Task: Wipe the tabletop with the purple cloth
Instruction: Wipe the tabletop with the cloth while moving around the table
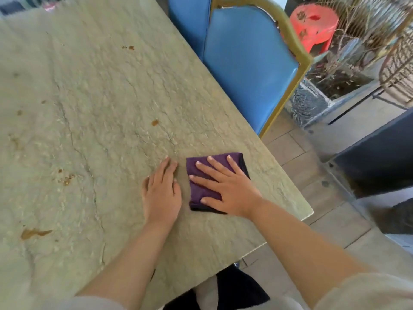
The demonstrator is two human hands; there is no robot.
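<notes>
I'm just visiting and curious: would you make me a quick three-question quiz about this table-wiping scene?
1. True or false: the right hand lies flat on the purple cloth.
2. What does the left hand touch? A) the cloth B) the bare tabletop C) the blue chair
3. Fill in: brown ____ mark the tabletop to the left of the hands.

Key: 1 true; 2 B; 3 stains.

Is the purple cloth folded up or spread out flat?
Folded. The purple cloth is a small thick square under the right hand, with layered edges showing.
</notes>
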